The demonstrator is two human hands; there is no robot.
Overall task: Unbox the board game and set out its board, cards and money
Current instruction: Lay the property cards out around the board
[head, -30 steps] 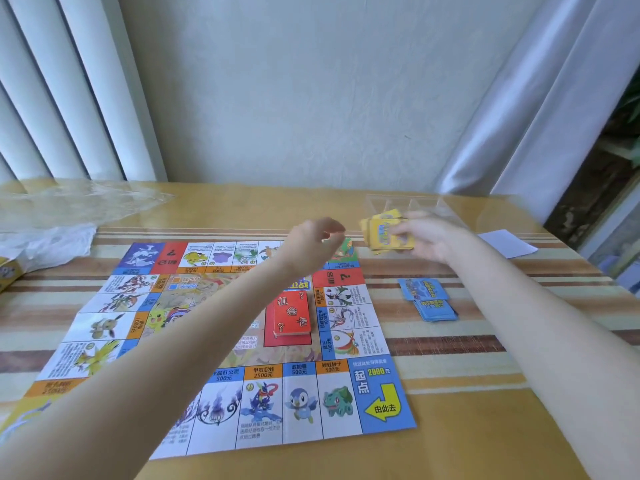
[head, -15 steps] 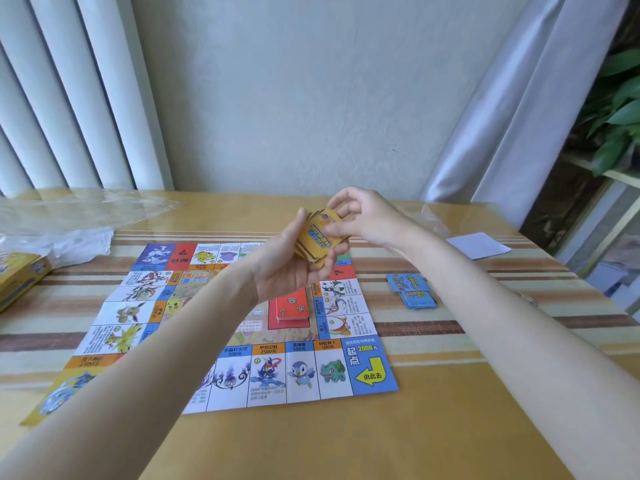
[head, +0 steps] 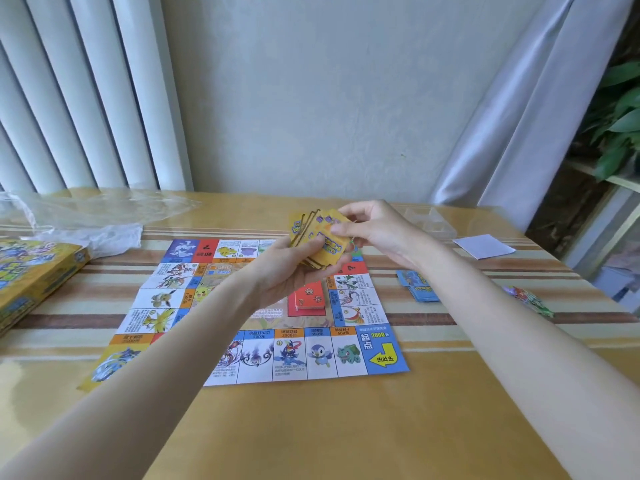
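The paper game board (head: 322,355) lies unfolded flat on the table, with a red card pile (head: 310,300) on its middle. Above the board's far part, my left hand (head: 284,271) cups a fanned stack of yellow cards (head: 320,237) from below. My right hand (head: 377,230) pinches the top cards of that stack between thumb and fingers. A small heap of blue cards (head: 417,287) sits on the table right of the board. The yellow game box (head: 31,282) lies at the left edge.
Crumpled clear plastic wrap (head: 86,216) lies at the back left. A clear plastic tray (head: 429,220) and a white paper slip (head: 483,246) sit at the back right. A colourful packet (head: 528,299) rests near the right edge. Curtains and a plant flank the wall.
My right hand brought the yellow cards from the back right over to my left hand, which now holds them. The stack has since fanned apart between both hands.
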